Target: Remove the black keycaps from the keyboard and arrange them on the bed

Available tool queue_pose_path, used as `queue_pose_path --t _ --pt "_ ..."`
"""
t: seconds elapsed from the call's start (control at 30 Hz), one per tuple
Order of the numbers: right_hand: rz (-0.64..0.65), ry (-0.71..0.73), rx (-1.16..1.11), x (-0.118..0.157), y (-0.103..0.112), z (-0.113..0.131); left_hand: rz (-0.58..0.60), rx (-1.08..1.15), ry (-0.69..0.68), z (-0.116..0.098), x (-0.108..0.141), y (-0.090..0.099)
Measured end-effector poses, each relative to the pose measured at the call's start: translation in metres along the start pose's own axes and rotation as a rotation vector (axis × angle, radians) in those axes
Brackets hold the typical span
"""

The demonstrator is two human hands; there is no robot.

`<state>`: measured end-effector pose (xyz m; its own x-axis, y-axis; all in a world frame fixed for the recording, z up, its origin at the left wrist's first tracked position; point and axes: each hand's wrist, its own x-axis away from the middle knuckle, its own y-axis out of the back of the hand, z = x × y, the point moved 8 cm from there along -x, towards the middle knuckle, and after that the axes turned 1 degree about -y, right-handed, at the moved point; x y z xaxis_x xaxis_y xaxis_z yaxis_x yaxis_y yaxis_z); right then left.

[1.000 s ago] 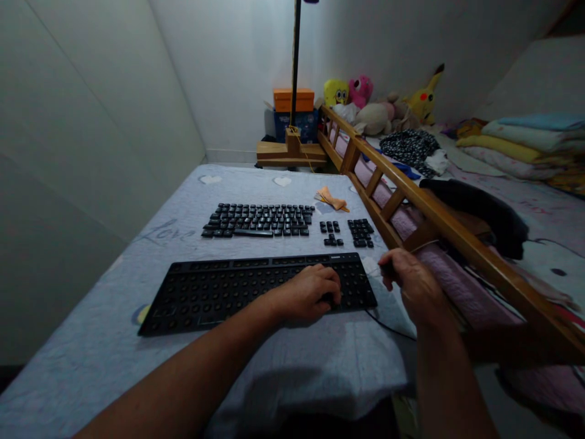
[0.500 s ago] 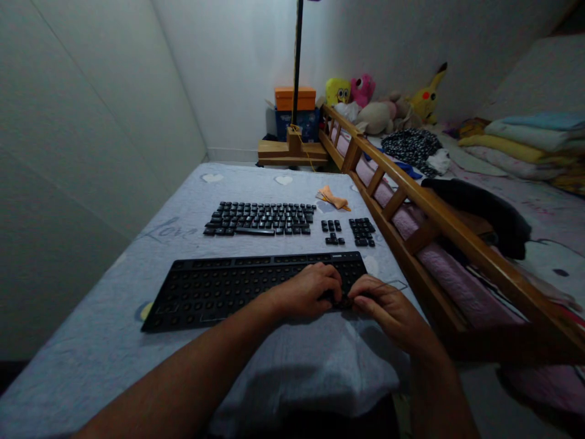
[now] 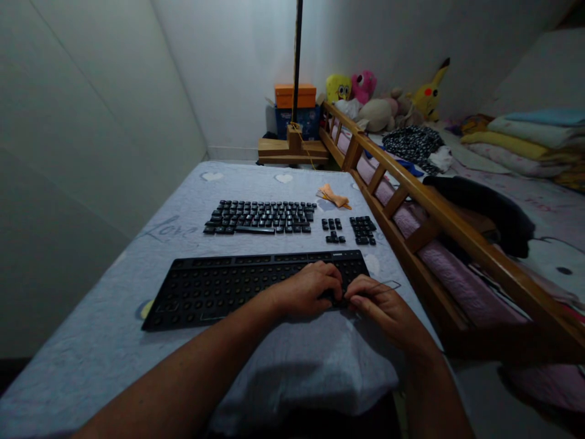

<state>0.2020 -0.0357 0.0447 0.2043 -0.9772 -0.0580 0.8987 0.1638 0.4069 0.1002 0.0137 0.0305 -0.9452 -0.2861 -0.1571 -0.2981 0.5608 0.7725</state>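
A black keyboard [image 3: 214,286] with its keycaps off lies on the cloth-covered table, showing rows of bare key sockets. My left hand [image 3: 313,288] rests over its right part, fingers curled down and closed near the front edge; what they grip, if anything, is hidden. Beside it, my right hand [image 3: 381,308] pinches a thin wire tool [image 3: 392,284] with a loop end that sticks out behind the fingers. The fingertips of both hands nearly meet at the keyboard's lower right. Behind the keyboard the removed keycaps [image 3: 262,217] stand in keyboard order, with smaller groups of keycaps [image 3: 362,228] to the right.
An orange cloth [image 3: 333,196] lies at the table's far right. A wooden bed rail [image 3: 402,183] runs along the right side, with bedding and plush toys beyond. At the far end stand a wooden base [image 3: 292,149] with a dark pole and an orange box [image 3: 295,96].
My right hand has shifted slightly left and up, and the wire loop has moved a little left with it. My left hand stays in almost the same place.
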Motion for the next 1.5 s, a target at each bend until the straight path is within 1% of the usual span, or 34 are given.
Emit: queue_pose_path --t 0.33,0.57,0.87,1.1,1.5 --pt "-0.062 -0.06 -0.102 0.005 0.004 -0.016 -0.009 0.022 0.004 -0.001 0.001 0.001" --pt "-0.088 -0.059 -0.153 0.006 0.006 -0.016 -0.004 0.02 0.032 -0.002 0.001 0.002" --pt "-0.091 -0.039 -0.149 0.005 0.006 -0.016 -0.009 -0.007 0.039 0.0 0.001 -0.001" --pt "-0.102 -0.03 -0.124 0.004 0.007 -0.012 0.012 -0.015 0.04 0.001 0.0 -0.003" --pt "-0.117 -0.029 -0.141 0.005 0.006 -0.012 -0.028 -0.023 0.054 0.002 -0.001 -0.003"
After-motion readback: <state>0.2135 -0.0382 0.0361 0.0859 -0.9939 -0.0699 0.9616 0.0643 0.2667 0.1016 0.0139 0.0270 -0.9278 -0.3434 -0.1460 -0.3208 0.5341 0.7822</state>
